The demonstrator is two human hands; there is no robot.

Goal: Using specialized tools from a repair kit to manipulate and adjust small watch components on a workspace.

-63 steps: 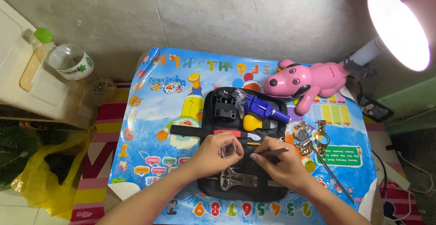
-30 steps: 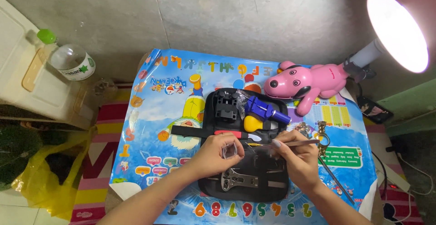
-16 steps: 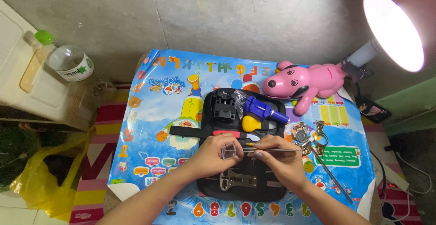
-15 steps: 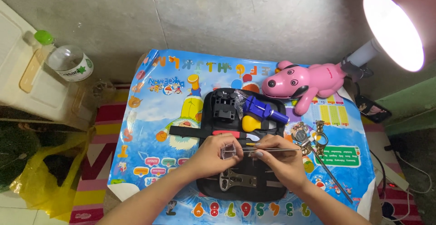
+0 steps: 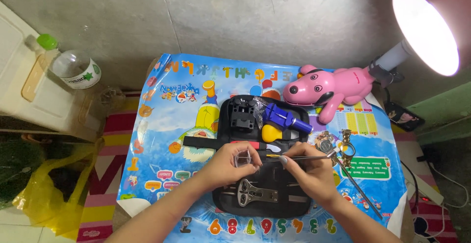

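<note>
Left hand [image 5: 226,163]: fingers closed on a small clear part [image 5: 244,160], held above the black tool case [image 5: 265,184]. Right hand [image 5: 310,170]: fingers gripping a thin metal tool [image 5: 306,157], lying level, tip at the part. The case lies open on the table [image 5: 162,125], a pink dog toy [image 5: 329,86] beyond it.

The table cover [image 5: 186,120] is bright blue, patterned with many-coloured cartoon letters and numbers, and on it lies a black tool case [image 5: 274,194] holding a blue tool [image 5: 287,119] and a yellow-handled one [image 5: 271,133]. Beside it sits a pink toy dog [image 5: 333,86] with black ears. The lamp shade [image 5: 434,22] is pink, the bottle [image 5: 73,66] clear with a green cap, the bag [image 5: 54,194] yellow.
</note>
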